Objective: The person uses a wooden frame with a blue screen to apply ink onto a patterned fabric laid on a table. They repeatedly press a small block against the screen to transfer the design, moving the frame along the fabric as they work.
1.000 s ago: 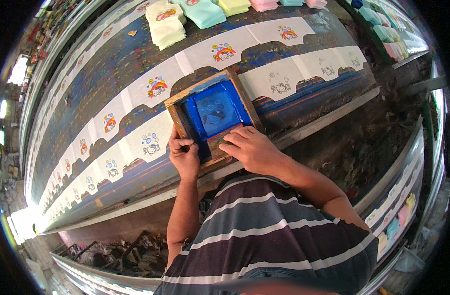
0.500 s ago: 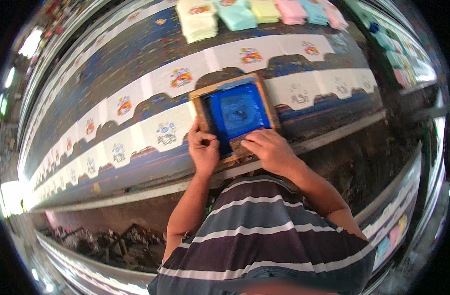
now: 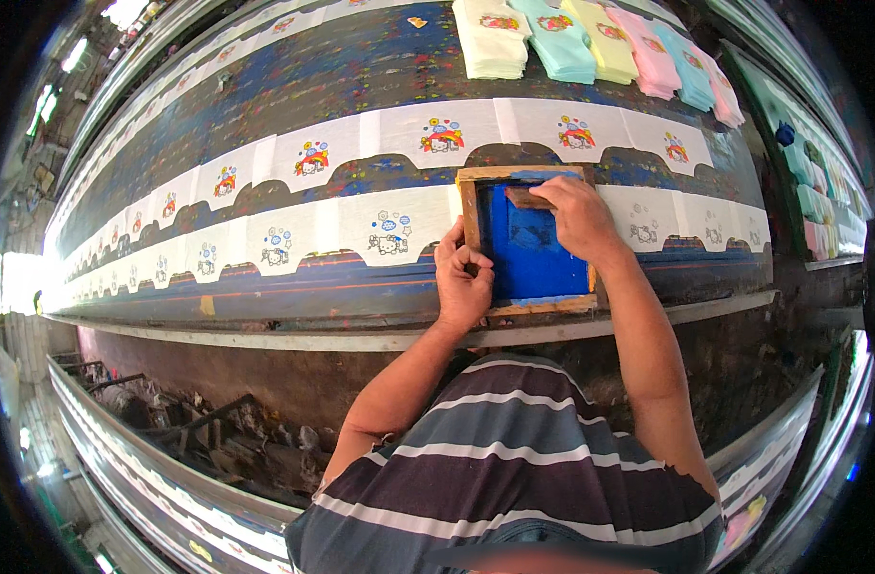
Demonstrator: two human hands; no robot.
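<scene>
A wooden-framed printing screen (image 3: pixel 472 212) lies on the long table over a row of white fabric pieces. Wet blue ink (image 3: pixel 542 277) covers its mesh, with a darker patterned patch showing near the middle. My left hand (image 3: pixel 464 282) is closed on the left rail of the screen, fingers curled at its edge. Inside the frame, by the far rail, my right hand (image 3: pixel 583 222) grips a small wooden squeegee (image 3: pixel 526 198); its blade edge is hidden. Just left of the screen, a white fabric piece (image 3: pixel 351 230) carries a black outline print with blue spots.
Behind runs another row of white pieces (image 3: pixel 361 139) with multicoloured prints. Folded pastel stacks (image 3: pixel 490 43) stand at the far right of the ink-stained table (image 3: pixel 294 96). A pale rail (image 3: pixel 361 338) borders its near edge. Another table (image 3: pixel 820 191) stands to the right.
My right hand has carried the squeegee from the near end of the screen to its far end. My left hand stays at the left rail. The whole view has shifted and turned.
</scene>
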